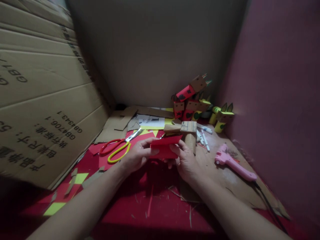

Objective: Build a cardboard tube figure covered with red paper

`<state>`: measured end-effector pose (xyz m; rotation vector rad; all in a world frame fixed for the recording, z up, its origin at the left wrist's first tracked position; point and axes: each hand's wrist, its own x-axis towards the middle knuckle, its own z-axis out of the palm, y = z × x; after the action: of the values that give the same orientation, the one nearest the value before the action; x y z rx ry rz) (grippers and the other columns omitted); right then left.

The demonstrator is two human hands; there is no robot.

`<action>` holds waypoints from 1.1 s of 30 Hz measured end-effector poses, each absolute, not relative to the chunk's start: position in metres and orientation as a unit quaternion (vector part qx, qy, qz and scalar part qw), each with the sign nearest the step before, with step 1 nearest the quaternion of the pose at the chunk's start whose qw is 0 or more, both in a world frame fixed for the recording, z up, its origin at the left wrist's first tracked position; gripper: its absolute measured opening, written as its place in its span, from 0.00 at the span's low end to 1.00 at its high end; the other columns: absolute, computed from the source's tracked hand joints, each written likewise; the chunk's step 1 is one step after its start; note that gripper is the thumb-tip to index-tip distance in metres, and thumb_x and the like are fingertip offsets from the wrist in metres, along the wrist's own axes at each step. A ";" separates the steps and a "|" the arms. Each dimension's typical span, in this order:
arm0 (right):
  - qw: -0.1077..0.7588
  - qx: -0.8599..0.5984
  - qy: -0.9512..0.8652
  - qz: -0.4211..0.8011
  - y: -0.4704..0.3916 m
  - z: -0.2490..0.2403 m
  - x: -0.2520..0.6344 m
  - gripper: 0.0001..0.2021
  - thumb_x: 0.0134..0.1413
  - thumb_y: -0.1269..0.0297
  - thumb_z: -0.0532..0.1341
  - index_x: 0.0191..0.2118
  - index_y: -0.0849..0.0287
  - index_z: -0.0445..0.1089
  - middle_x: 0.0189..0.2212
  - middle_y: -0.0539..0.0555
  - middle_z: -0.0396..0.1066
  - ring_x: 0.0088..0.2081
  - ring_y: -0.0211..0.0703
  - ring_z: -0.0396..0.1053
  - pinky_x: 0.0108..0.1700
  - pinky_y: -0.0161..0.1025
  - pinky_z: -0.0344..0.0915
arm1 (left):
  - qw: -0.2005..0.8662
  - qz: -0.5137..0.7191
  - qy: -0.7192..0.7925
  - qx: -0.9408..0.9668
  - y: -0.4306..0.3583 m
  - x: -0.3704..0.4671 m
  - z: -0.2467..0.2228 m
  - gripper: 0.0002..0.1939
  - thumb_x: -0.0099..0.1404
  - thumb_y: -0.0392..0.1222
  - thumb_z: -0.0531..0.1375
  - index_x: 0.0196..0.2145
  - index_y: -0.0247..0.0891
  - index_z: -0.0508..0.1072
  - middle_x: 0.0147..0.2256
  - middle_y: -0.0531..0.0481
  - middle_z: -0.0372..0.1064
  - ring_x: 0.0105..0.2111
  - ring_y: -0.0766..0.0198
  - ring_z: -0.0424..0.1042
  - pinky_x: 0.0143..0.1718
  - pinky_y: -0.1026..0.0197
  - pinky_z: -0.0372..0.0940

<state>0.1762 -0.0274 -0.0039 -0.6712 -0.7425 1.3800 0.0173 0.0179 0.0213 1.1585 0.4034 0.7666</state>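
Observation:
A piece of red paper [165, 150] with a fold across its upper part is held up between both hands, above the table's middle. My left hand [140, 154] pinches its left edge, thumb in front. The right edge is gripped by my right hand [186, 160], whose fingertips show partly beneath the paper. Just behind stands a cardboard tube [191, 141] with a small cardboard box [188, 126] on top. Scissors [125, 145] with one red and one yellow handle lie slightly spread, left of my left hand.
A pink glue gun [233, 163] with a black cord lies right on a cardboard sheet [212, 176]. White markers [205, 140] lie behind. Cardboard-headed paper figures [188, 111] are stacked at the back. A large carton [47, 93] stands left; paper scraps [56, 207] litter the red tabletop [140, 220].

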 end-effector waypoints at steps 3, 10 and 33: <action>0.655 -0.303 -0.327 0.610 -0.028 -0.003 0.176 0.19 0.42 0.59 0.69 0.41 0.57 0.66 0.25 0.48 0.73 0.17 0.36 0.69 0.12 0.29 0.63 | 0.734 0.343 0.171 0.561 0.017 0.016 0.022 0.20 0.53 0.33 0.66 0.45 0.33 0.72 0.33 0.43 0.75 0.31 0.58 0.74 0.36 0.57 0.68; 0.656 -0.320 -0.336 0.595 -0.030 -0.004 0.177 0.17 0.45 0.56 0.67 0.40 0.56 0.67 0.27 0.49 0.73 0.19 0.37 0.70 0.15 0.31 0.66 | 0.668 0.358 0.234 0.610 0.011 0.016 0.024 0.22 0.55 0.36 0.66 0.48 0.36 0.71 0.32 0.46 0.74 0.31 0.58 0.74 0.35 0.58 0.66; 0.646 -0.296 -0.261 0.653 -0.035 0.009 0.191 0.11 0.37 0.67 0.67 0.33 0.52 0.70 0.25 0.46 0.75 0.23 0.39 0.70 0.21 0.34 0.67 | 0.679 0.380 0.109 0.618 0.011 0.009 0.035 0.36 0.47 0.31 0.69 0.55 0.44 0.66 0.50 0.43 0.65 0.47 0.54 0.67 0.43 0.57 0.64</action>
<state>0.1910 -0.0354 0.0089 -0.6744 -0.5939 1.4869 0.0094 0.0107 0.0350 1.3886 0.2453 0.8536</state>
